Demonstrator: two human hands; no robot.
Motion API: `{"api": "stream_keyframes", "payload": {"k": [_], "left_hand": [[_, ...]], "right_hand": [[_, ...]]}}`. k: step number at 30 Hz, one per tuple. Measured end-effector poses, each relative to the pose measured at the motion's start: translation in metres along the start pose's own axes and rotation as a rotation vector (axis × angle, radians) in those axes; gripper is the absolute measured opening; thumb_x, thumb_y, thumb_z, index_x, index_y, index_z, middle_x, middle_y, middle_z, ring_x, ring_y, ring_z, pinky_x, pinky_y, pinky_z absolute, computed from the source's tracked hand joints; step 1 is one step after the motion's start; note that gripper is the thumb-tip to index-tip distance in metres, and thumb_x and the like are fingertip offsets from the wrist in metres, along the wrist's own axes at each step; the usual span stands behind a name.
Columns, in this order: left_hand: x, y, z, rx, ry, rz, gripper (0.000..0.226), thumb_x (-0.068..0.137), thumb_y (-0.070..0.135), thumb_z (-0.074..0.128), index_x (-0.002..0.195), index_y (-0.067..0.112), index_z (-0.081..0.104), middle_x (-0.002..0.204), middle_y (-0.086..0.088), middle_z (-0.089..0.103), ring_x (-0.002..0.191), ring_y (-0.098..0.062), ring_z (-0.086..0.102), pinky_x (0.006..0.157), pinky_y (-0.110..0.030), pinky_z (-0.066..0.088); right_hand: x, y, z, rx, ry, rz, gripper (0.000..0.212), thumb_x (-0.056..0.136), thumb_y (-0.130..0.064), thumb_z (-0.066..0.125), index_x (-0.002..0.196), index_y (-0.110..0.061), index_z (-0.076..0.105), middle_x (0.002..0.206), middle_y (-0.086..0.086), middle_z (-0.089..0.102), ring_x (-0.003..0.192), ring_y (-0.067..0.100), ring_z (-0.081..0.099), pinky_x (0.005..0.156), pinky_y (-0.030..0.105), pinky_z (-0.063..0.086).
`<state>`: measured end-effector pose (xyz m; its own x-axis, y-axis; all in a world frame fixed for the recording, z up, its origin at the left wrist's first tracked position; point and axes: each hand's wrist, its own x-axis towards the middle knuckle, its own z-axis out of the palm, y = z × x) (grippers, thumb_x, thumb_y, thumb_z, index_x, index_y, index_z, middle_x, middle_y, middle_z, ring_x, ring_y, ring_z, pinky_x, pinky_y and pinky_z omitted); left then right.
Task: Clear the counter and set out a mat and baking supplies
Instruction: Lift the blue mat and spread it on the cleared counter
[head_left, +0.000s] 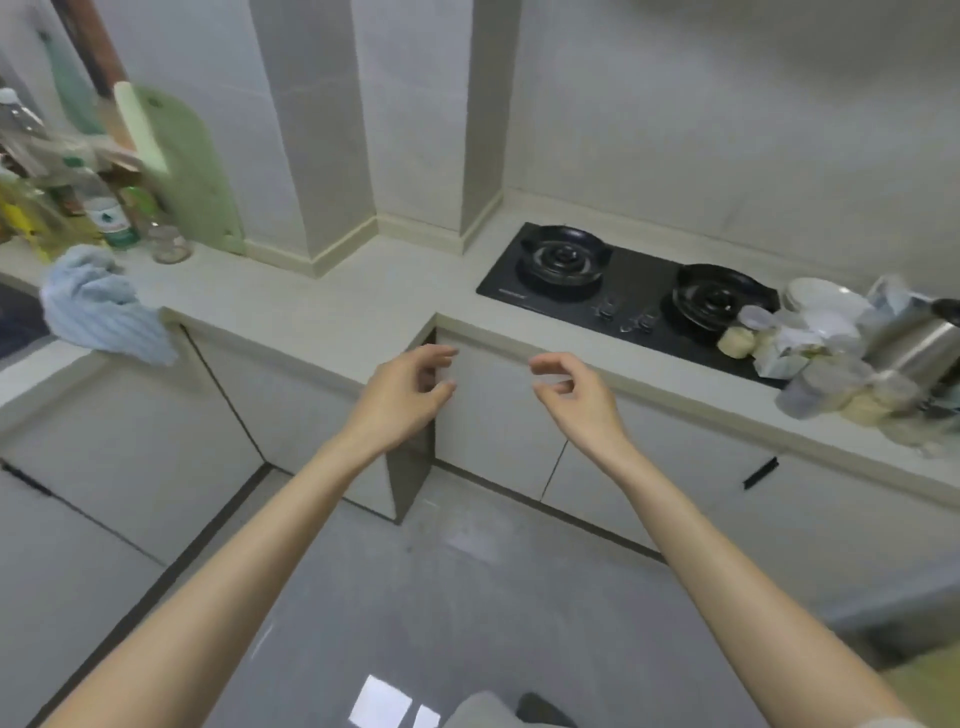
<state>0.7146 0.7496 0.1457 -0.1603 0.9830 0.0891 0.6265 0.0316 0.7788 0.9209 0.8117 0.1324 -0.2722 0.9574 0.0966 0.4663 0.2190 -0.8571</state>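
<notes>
Two bare hands reach out side by side in front of the counter's (332, 296) inner corner. The left hand (410, 387) and the right hand (566, 389) each have loosely curled fingers, thumb apart from the fingertips, and neither plainly holds anything. They are near each other but not touching.

The L-shaped counter runs from 9 o'clock round to 3 o'clock. At about 2 o'clock from the hands, one black stove (644, 332) is set into it, with two burners, the left burner (563, 254) and the right burner (719, 296). At 3 o'clock, a crowded cluster of containers (831, 384) sits beside and partly on the stove, too blurred to count. One steel pot (919, 332) and one stack of white plates (821, 296) are among them.

At 10 o'clock, one blue cloth (98, 306) hangs over the counter edge. Behind it stand several bottles (106, 208), too blurred to count, and one glass jar (169, 241). One green board (192, 166) leans upright against the wall just beside them. No mat can be made out.

Pale cabinet doors (493, 415) sit below the counter, and one black handle (760, 472) shows at 4 o'clock.
</notes>
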Motion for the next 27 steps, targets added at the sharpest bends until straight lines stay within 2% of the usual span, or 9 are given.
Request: {"api": "stream_keyframes", "payload": {"k": [4, 6, 10, 16, 23, 27], "left_hand": [[0.020, 0.053, 0.061, 0.003, -0.143, 0.129, 0.042, 0.091, 0.025, 0.058, 0.133, 0.026, 0.052, 0.126, 0.008, 0.059, 0.108, -0.012, 0.059, 0.094, -0.030, 0.048], [0.026, 0.078, 0.091, -0.018, -0.195, 0.164, 0.042, 0.092, 0.024, 0.058, 0.133, 0.026, 0.052, 0.126, 0.008, 0.059, 0.108, -0.012, 0.059, 0.093, -0.028, 0.046], [0.032, 0.139, 0.166, -0.040, -0.297, 0.243, 0.041, 0.091, 0.019, 0.059, 0.132, 0.024, 0.053, 0.123, 0.005, 0.061, 0.104, -0.012, 0.060, 0.089, -0.024, 0.046], [0.032, 0.223, 0.277, -0.056, -0.368, 0.329, 0.038, 0.088, 0.016, 0.060, 0.126, 0.025, 0.058, 0.119, 0.004, 0.064, 0.097, -0.013, 0.063, 0.092, -0.029, 0.049], [0.038, 0.306, 0.394, -0.085, -0.424, 0.349, 0.037, 0.089, 0.019, 0.061, 0.125, 0.025, 0.058, 0.117, 0.006, 0.065, 0.096, -0.012, 0.064, 0.092, -0.030, 0.050], [0.049, 0.334, 0.441, -0.083, -0.461, 0.359, 0.037, 0.090, 0.020, 0.060, 0.126, 0.026, 0.058, 0.116, 0.008, 0.064, 0.096, -0.011, 0.062, 0.089, -0.024, 0.048]], "right_hand": [[-0.024, 0.040, -0.072, 0.011, 0.175, 0.082, 0.027, 0.090, -0.010, 0.055, 0.115, -0.019, 0.061, 0.113, -0.011, 0.062, 0.083, 0.002, 0.058, 0.080, 0.020, 0.047], [-0.037, 0.058, -0.105, 0.019, 0.233, 0.115, 0.027, 0.091, -0.012, 0.055, 0.116, -0.020, 0.061, 0.114, -0.010, 0.063, 0.083, 0.003, 0.058, 0.080, 0.021, 0.048], [-0.069, 0.102, -0.179, 0.015, 0.370, 0.169, 0.025, 0.091, -0.011, 0.056, 0.114, -0.021, 0.062, 0.113, -0.011, 0.063, 0.076, 0.001, 0.057, 0.070, 0.015, 0.045], [-0.110, 0.165, -0.284, -0.007, 0.479, 0.235, 0.025, 0.090, -0.009, 0.057, 0.112, -0.021, 0.061, 0.112, -0.009, 0.062, 0.078, -0.001, 0.058, 0.064, 0.003, 0.043], [-0.139, 0.240, -0.398, -0.075, 0.506, 0.319, 0.028, 0.090, -0.007, 0.055, 0.116, -0.016, 0.061, 0.110, -0.009, 0.061, 0.079, -0.006, 0.055, 0.064, 0.000, 0.039], [-0.140, 0.276, -0.442, -0.106, 0.519, 0.370, 0.027, 0.090, -0.007, 0.055, 0.115, -0.016, 0.060, 0.112, -0.006, 0.062, 0.078, -0.007, 0.055, 0.062, 0.000, 0.039]]}}
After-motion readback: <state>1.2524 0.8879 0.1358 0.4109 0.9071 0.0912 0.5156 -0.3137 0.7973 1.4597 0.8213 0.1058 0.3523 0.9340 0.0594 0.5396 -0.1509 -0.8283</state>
